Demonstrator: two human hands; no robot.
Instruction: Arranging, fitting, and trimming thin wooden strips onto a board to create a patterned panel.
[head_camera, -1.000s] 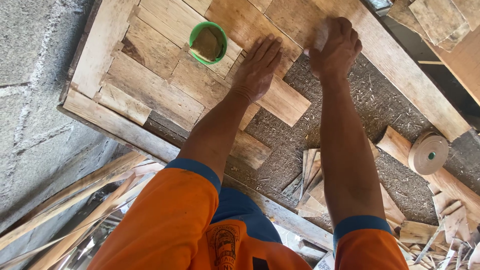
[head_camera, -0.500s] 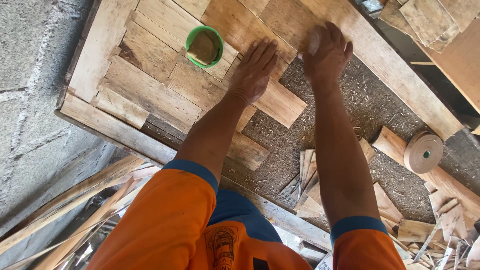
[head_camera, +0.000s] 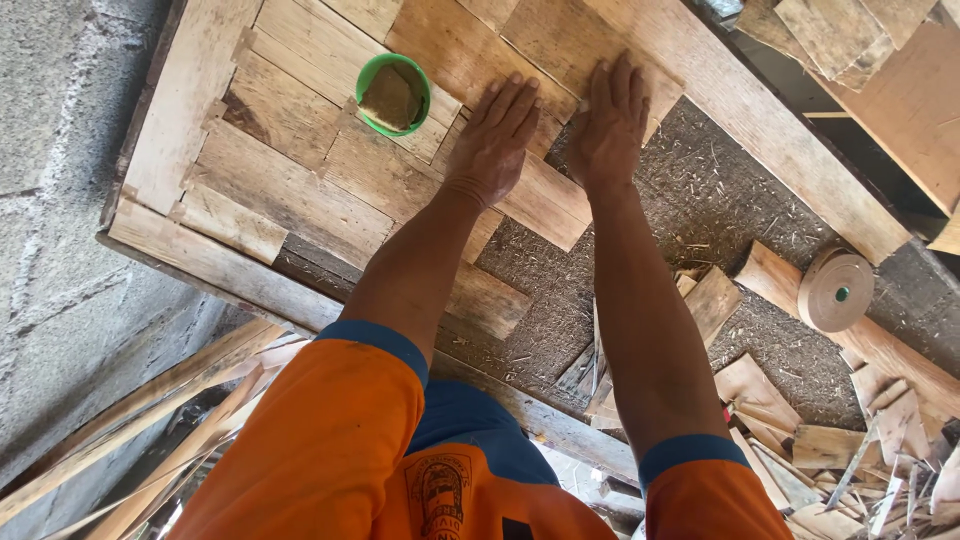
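Observation:
My left hand (head_camera: 497, 135) lies flat, palm down, on thin wood veneer sheets (head_camera: 530, 195) laid over a rough board surface. Close beside it, my right hand (head_camera: 610, 122) also presses flat with fingers together on a veneer sheet (head_camera: 560, 45). Neither hand grips anything. A green bowl (head_camera: 394, 95) holding a brownish pad sits on the sheets just left of my left hand. Orange sleeves with blue cuffs cover my upper arms.
A wooden frame rail (head_camera: 740, 110) runs diagonally at the right. A roll of brown tape (head_camera: 835, 291) lies on the coarse board near loose veneer scraps (head_camera: 790, 430). A grey block wall (head_camera: 60, 180) stands on the left, with wood strips (head_camera: 150, 420) below it.
My right hand has slid left and now lies flat next to the left hand. The left hand has stayed pressed on the sheet.

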